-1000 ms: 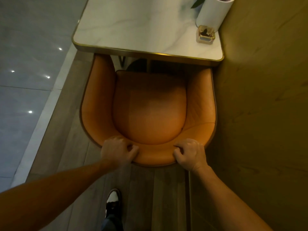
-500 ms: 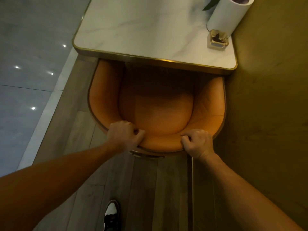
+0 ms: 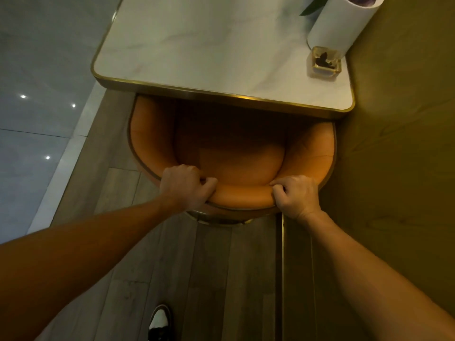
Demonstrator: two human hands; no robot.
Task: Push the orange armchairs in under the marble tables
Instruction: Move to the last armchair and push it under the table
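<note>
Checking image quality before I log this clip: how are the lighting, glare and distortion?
Head view: dim, warm light; the table shades the front of the armchair; small ceiling-light glints on the glossy floor tiles; wide-angle bending of the forearms near the edges; both hands, left hand and right hand, reasonably sharp.

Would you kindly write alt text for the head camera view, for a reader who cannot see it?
Both hands, left hand and right hand, grip the back rim of an orange armchair partly tucked under a gold-edged marble table. A white cylinder and small glass holder stand at the table's far right, beside a wall.
</note>
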